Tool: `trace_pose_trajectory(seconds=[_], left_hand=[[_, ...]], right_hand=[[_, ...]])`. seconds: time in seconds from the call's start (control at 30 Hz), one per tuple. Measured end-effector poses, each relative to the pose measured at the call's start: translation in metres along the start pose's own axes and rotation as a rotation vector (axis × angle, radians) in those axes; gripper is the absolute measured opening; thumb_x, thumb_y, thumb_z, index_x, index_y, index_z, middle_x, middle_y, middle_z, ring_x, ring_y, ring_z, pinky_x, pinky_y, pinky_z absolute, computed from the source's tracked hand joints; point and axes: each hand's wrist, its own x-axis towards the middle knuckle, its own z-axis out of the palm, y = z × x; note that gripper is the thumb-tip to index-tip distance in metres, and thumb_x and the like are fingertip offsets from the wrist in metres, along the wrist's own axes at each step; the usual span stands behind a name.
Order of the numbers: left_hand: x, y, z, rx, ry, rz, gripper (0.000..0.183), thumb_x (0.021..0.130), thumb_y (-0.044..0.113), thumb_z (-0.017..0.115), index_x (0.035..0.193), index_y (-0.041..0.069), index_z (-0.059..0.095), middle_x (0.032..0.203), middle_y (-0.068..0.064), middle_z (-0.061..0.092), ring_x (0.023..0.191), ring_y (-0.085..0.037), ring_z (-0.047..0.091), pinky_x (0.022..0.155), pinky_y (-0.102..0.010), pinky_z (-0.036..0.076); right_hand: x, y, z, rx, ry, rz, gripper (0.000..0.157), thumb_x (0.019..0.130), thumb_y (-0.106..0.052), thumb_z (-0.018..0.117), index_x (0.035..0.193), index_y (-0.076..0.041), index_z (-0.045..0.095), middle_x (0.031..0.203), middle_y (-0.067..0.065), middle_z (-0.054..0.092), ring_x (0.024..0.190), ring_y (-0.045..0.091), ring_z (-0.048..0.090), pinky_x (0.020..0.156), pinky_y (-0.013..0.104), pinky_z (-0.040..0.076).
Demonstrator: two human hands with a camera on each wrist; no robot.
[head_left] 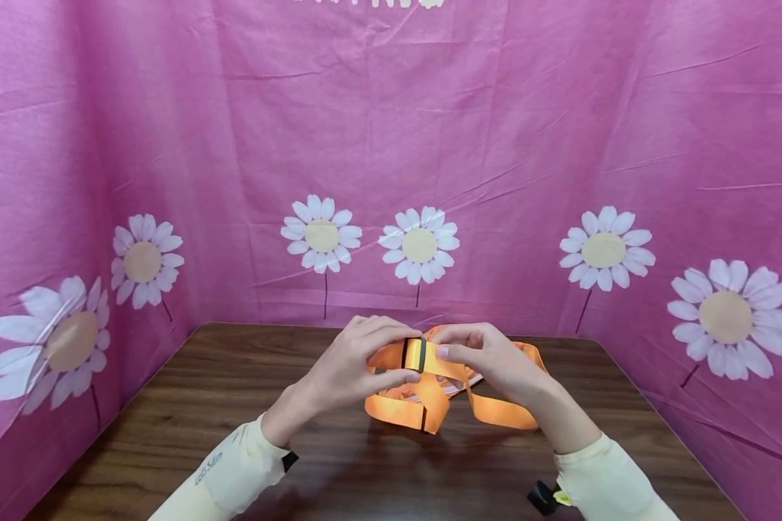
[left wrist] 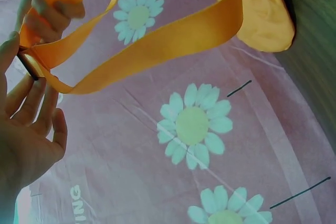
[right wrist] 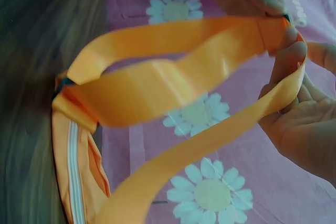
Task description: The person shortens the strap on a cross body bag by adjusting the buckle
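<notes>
An orange webbing strap [head_left: 505, 414] runs in loops from a small orange bag with a pale zipper [right wrist: 75, 174]. My left hand [head_left: 345, 363] pinches a black slider buckle [head_left: 421, 354] on the strap, thumb below and fingers above. Just to its right, my right hand [head_left: 498, 359] grips the strap between thumb and fingers. The left wrist view shows the buckle's dark edge [left wrist: 29, 65] at the left fingertips. A second black fitting [head_left: 423, 419] is on the lower part of the strap, near the bag. Much of the bag is hidden behind the strap and hands.
The bag lies on a dark wood-grain table [head_left: 234, 391]. A pink cloth [head_left: 391, 130] printed with white daisies encloses the back and both sides. Dark wrist devices [head_left: 544, 498] are worn at the sleeve cuffs.
</notes>
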Motion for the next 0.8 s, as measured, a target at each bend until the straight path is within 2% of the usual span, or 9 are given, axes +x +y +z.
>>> trace_pose_trajectory(seconds=[0.1, 0.2, 0.27, 0.37, 0.4, 0.5, 0.63, 0.7, 0.8], left_hand=[[0.0, -0.001, -0.004, -0.02, 0.002, -0.017, 0.054, 0.085, 0.032, 0.086, 0.132, 0.014, 0.066, 0.124, 0.007, 0.065, 0.116, -0.008, 0.058, 0.093, -0.038, 0.04], [0.0, 0.0, -0.005, -0.032, -0.003, -0.032, 0.055, 0.085, 0.033, 0.085, 0.133, 0.016, 0.065, 0.122, 0.009, 0.066, 0.112, -0.008, 0.058, 0.092, -0.038, 0.04], [0.0, 0.0, -0.006, -0.037, -0.007, -0.038, 0.054, 0.085, 0.034, 0.085, 0.132, 0.016, 0.065, 0.119, 0.01, 0.066, 0.108, -0.008, 0.058, 0.092, -0.037, 0.04], [0.0, 0.001, -0.004, -0.055, -0.017, -0.049, 0.051, 0.085, 0.035, 0.085, 0.129, 0.017, 0.066, 0.114, 0.012, 0.066, 0.102, -0.008, 0.059, 0.09, -0.037, 0.04], [0.0, 0.002, -0.003, -0.061, -0.019, -0.052, 0.05, 0.085, 0.036, 0.085, 0.128, 0.017, 0.066, 0.113, 0.013, 0.066, 0.101, -0.008, 0.059, 0.089, -0.036, 0.04], [-0.001, 0.002, -0.002, -0.079, -0.022, -0.061, 0.049, 0.085, 0.036, 0.085, 0.127, 0.017, 0.067, 0.112, 0.014, 0.066, 0.1, -0.01, 0.06, 0.089, -0.036, 0.04], [-0.002, 0.002, 0.0, -0.084, -0.017, -0.061, 0.049, 0.084, 0.034, 0.086, 0.126, 0.017, 0.068, 0.112, 0.014, 0.067, 0.1, -0.008, 0.061, 0.09, -0.035, 0.041], [-0.002, 0.002, 0.001, -0.08, -0.017, -0.05, 0.05, 0.084, 0.033, 0.087, 0.127, 0.016, 0.068, 0.114, 0.013, 0.068, 0.102, -0.008, 0.061, 0.09, -0.035, 0.041], [-0.001, 0.001, 0.002, -0.074, -0.02, -0.031, 0.051, 0.084, 0.033, 0.087, 0.127, 0.016, 0.068, 0.118, 0.011, 0.068, 0.105, -0.008, 0.061, 0.09, -0.034, 0.042]], right_hand=[[-0.004, -0.002, -0.007, -0.016, 0.003, 0.005, 0.018, 0.101, -0.015, 0.064, 0.11, -0.001, 0.071, 0.066, 0.005, 0.054, 0.055, 0.022, 0.055, 0.057, 0.032, 0.051], [-0.005, -0.004, -0.01, -0.027, -0.012, -0.006, 0.017, 0.101, -0.014, 0.064, 0.109, 0.0, 0.071, 0.059, 0.007, 0.045, 0.044, 0.026, 0.04, 0.048, 0.031, 0.042], [-0.005, -0.007, -0.009, -0.04, -0.007, 0.002, 0.018, 0.1, -0.015, 0.066, 0.108, 0.0, 0.072, 0.058, 0.006, 0.042, 0.044, 0.024, 0.034, 0.052, 0.034, 0.047], [-0.005, -0.009, -0.004, -0.077, 0.014, 0.019, 0.018, 0.099, -0.018, 0.068, 0.107, -0.003, 0.075, 0.057, 0.002, 0.038, 0.044, 0.016, 0.029, 0.051, 0.034, 0.048], [-0.005, -0.01, -0.002, -0.086, 0.017, 0.023, 0.018, 0.099, -0.019, 0.069, 0.107, -0.004, 0.075, 0.057, 0.0, 0.036, 0.045, 0.013, 0.029, 0.052, 0.034, 0.049], [-0.004, -0.01, 0.002, -0.06, 0.008, 0.021, 0.02, 0.1, -0.018, 0.068, 0.11, -0.003, 0.075, 0.056, -0.001, 0.032, 0.046, 0.014, 0.04, 0.06, 0.039, 0.056], [-0.004, -0.01, 0.007, -0.021, 0.004, 0.02, 0.022, 0.101, -0.018, 0.067, 0.112, -0.001, 0.074, 0.054, 0.001, 0.034, 0.052, 0.019, 0.054, 0.072, 0.054, 0.058], [-0.004, -0.01, 0.008, -0.026, 0.005, 0.021, 0.022, 0.101, -0.019, 0.067, 0.112, -0.002, 0.073, 0.054, 0.008, 0.036, 0.052, 0.02, 0.054, 0.071, 0.051, 0.058], [-0.003, -0.009, 0.009, -0.03, -0.013, 0.011, 0.022, 0.102, -0.02, 0.065, 0.112, -0.002, 0.072, 0.057, 0.023, 0.04, 0.052, 0.021, 0.05, 0.063, 0.041, 0.055]])
